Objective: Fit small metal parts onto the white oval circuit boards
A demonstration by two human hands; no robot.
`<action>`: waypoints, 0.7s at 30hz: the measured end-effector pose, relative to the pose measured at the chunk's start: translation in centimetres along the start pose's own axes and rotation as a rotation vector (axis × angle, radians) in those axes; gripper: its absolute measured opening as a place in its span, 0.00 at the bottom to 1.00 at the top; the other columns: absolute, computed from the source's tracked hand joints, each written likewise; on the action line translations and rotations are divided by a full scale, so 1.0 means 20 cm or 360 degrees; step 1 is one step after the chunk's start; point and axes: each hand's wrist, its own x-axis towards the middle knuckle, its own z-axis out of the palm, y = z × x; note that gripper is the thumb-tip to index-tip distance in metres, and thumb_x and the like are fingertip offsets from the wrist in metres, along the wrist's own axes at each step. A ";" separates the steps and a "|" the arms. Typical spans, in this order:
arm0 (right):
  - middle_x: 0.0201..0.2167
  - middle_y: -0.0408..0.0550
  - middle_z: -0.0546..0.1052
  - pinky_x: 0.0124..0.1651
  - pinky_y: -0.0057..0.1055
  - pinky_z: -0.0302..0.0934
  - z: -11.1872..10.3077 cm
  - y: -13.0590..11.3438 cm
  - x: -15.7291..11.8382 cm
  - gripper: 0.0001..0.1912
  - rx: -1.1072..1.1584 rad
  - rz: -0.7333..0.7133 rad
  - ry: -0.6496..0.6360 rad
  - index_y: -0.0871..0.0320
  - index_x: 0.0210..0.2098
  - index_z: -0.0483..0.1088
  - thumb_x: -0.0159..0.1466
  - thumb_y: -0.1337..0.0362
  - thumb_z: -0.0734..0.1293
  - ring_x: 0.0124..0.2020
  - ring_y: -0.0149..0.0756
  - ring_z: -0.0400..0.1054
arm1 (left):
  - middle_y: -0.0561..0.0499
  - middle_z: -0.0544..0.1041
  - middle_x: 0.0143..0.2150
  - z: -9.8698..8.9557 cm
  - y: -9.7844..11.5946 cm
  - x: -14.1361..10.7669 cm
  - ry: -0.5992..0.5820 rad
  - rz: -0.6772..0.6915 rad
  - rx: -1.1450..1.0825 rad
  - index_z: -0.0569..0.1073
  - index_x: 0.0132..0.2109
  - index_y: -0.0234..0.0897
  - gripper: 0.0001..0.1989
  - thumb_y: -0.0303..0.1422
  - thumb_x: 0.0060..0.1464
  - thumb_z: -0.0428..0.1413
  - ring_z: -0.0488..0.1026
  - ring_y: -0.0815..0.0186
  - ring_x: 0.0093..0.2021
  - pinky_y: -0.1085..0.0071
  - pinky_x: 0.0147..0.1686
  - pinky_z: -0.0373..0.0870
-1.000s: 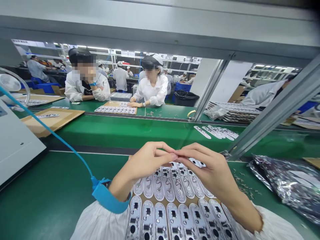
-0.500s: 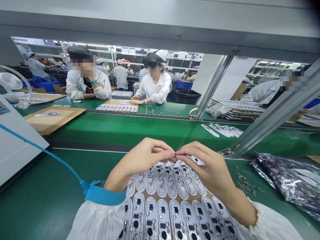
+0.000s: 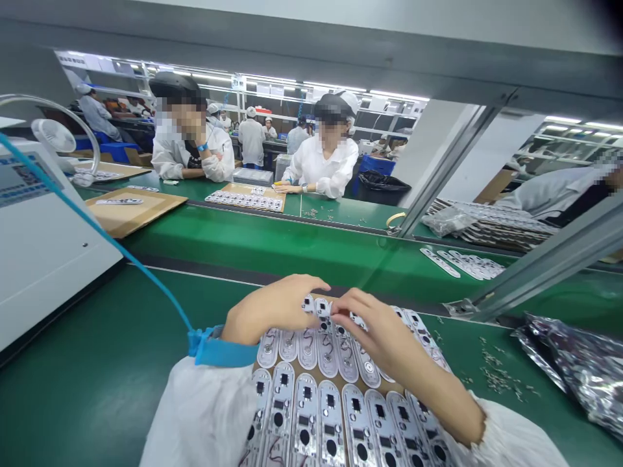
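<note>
My left hand (image 3: 275, 308) hovers over the upper row of white oval circuit boards (image 3: 307, 353), with its thumb and fingers spread apart and nothing visible in it. A blue wrist strap (image 3: 226, 352) with a coiled blue cord is around that wrist. Just to the right, my right hand (image 3: 377, 327) is above the same row, its thumb and fingertips pinched together. Whatever lies between those fingertips is too small to make out. Black chips, round black parts and thin red wires show on the boards, which lie in two rows on a brown cardboard sheet (image 3: 311, 376).
Small metal parts (image 3: 501, 373) lie scattered on the green table at right, beside a silver plastic bag (image 3: 579, 370). A slanted metal post (image 3: 448, 162) stands ahead. More boards (image 3: 470, 264) lie on the green belt (image 3: 272, 243). A white machine (image 3: 48, 240) is at left. Co-workers sit opposite.
My hands, whose fingertips met before, have come apart and dropped toward the upper row of boards. The left fingers have spread. The view has shifted to the left.
</note>
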 end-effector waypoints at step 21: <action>0.38 0.53 0.76 0.40 0.38 0.65 0.24 0.03 0.09 0.12 -0.0136 0.0074 -0.0615 0.60 0.35 0.73 0.69 0.72 0.58 0.37 0.43 0.72 | 0.33 0.33 0.73 0.17 -0.13 0.17 -0.0358 -0.0616 0.0590 0.44 0.72 0.41 0.72 0.46 0.24 0.74 0.29 0.35 0.72 0.24 0.59 0.33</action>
